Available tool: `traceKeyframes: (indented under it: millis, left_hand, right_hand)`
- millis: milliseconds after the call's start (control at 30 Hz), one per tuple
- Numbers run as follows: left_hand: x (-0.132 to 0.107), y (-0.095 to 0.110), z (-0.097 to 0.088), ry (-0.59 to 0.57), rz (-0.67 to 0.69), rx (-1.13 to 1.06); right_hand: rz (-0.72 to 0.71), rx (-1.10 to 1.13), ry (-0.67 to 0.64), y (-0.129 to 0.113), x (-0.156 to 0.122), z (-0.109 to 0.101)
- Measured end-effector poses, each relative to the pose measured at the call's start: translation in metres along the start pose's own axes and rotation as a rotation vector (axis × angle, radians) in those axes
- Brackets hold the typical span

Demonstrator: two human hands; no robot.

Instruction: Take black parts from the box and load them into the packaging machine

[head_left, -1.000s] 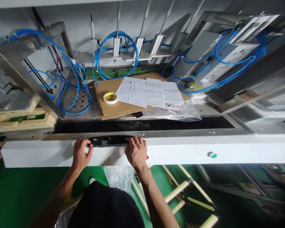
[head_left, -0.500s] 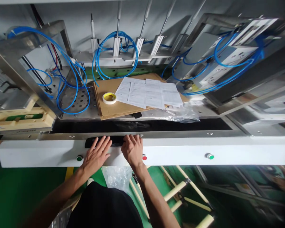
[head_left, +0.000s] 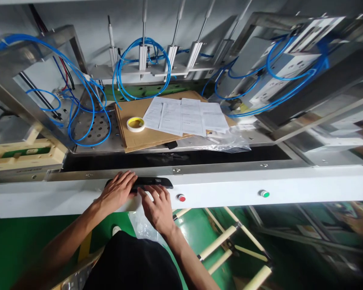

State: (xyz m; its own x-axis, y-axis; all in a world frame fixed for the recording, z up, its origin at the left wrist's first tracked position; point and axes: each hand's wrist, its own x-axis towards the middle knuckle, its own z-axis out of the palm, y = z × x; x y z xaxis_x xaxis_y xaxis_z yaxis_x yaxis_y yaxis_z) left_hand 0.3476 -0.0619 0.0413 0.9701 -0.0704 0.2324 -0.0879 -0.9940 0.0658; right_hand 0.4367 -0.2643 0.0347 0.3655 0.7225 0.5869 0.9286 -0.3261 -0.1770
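A long black part (head_left: 157, 182) lies along the top of the white machine rail (head_left: 230, 185). My left hand (head_left: 117, 191) rests flat on its left end, fingers stretched out. Just right of it, my right hand (head_left: 157, 207) lies on the rail's front face below the part, fingers spread, tips touching the part's lower edge. Neither hand grips anything.
A red button (head_left: 181, 197) and a green button (head_left: 263, 193) sit on the rail. Behind it are a black belt (head_left: 199, 155), cardboard (head_left: 139, 137) with a yellow tape roll (head_left: 136, 123), paper sheets (head_left: 187, 117), blue hoses (head_left: 87, 104). A plastic bag (head_left: 143, 227) hangs below.
Both hands let go of the black part's ends and now lie flat. My left hand moved right onto the part, my right hand slid left and down beside it.
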Motion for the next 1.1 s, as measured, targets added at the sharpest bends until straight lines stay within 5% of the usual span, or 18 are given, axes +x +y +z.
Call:
traceKeyframes:
  millis: [267, 467, 600, 800, 900, 1000, 1100]
  left_hand:
    - [0.011, -0.012, -0.019, -0.067, 0.048, -0.163]
    - [0.007, -0.005, -0.029, 0.172, 0.0, -0.081]
    - [-0.002, 0.001, -0.016, 0.206, 0.014, -0.074]
    - [-0.002, -0.007, 0.009, 0.086, -0.013, -0.048]
    - [0.002, -0.009, 0.007, 0.025, 0.02, -0.054]
    - [0.006, -0.008, -0.004, 0.038, 0.05, -0.051]
    - [0.009, -0.008, -0.015, 0.043, 0.024, -0.059]
  right_hand:
    - [-0.033, 0.09, -0.218, 0.01, 0.034, -0.003]
    - [0.068, 0.045, -0.329, 0.014, 0.065, -0.006]
    - [0.129, 0.019, -0.356, 0.018, 0.074, 0.005]
    - [0.139, 0.016, -0.374, 0.023, 0.073, 0.017]
    - [0.151, 0.047, -0.307, 0.022, 0.069, 0.01]
    - [0.198, 0.128, -0.099, 0.015, 0.056, -0.002]
    - [0.396, 0.316, 0.108, -0.002, 0.029, -0.006]
